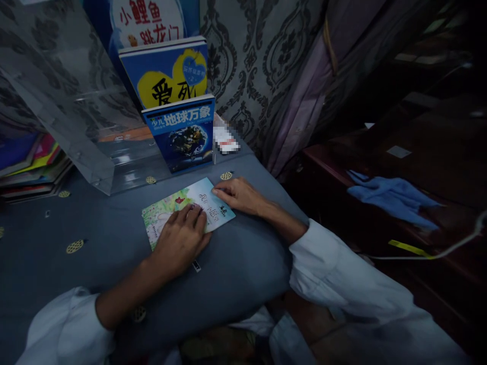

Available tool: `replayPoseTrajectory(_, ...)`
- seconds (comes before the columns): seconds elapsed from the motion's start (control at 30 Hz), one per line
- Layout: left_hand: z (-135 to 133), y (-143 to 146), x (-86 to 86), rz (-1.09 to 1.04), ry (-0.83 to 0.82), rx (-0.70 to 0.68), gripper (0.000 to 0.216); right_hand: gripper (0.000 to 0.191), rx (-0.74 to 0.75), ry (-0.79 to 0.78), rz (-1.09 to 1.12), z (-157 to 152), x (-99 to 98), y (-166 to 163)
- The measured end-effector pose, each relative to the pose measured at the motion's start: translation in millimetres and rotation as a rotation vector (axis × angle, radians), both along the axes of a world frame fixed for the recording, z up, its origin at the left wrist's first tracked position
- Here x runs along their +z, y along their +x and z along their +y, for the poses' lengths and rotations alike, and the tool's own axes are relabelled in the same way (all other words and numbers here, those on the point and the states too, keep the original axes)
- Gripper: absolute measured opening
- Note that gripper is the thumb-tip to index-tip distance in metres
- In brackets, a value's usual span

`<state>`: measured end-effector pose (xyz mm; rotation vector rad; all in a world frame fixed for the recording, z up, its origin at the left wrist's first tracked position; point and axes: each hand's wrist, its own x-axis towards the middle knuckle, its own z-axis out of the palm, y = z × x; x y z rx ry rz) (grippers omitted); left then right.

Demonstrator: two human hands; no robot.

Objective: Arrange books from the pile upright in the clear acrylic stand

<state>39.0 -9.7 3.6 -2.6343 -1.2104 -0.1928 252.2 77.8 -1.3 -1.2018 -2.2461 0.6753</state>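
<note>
A thin picture book (pixel 201 191) with a pale blue and green illustrated cover lies closed and slanted on the grey-blue tablecloth. My left hand (pixel 182 235) rests on its cover, fingers laid out over the lower middle and hiding part of the picture and title. At the book's right edge is my right hand (pixel 241 195), its thumb and fingers closed on the border near the corner. Just beyond the book stands a blue book with a globe on its cover (pixel 186 137), upright in a clear stand.
Behind it, a blue and yellow book (pixel 152 68) and a taller blue book (pixel 152 15) lean in the clear acrylic stand (pixel 91 167). Stacked books (pixel 34 167) lie at the left. A blue cloth (pixel 395 197) and a pale cable (pixel 456 248) are on the dark red surface at right.
</note>
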Motion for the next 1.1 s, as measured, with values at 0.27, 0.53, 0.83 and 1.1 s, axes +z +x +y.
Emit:
replayPoseTrajectory(0.27, 2, 0, -3.4, -0.004, 0.159, -0.121, 0.032, 0.025, 0.034, -0.011, -0.023, 0, 1.4, 1)
replayPoseTrajectory(0.53, 2, 0, -3.0, -0.026, 0.198, -0.144, 0.032, 0.035, 0.072, 0.016, -0.009, 1, 2.2, 3)
replayPoseTrajectory(0.83, 1, -1, -0.8, -0.074, 0.135, -0.143, 0.032, 0.030, 0.056, -0.016, -0.024, 0, 2.0, 4)
replayPoseTrajectory(1.1, 39, -42, 12.0, -0.072, -0.183, 0.217, 0.053, 0.025, 0.082, -0.022, -0.089, 0, 0.4, 5)
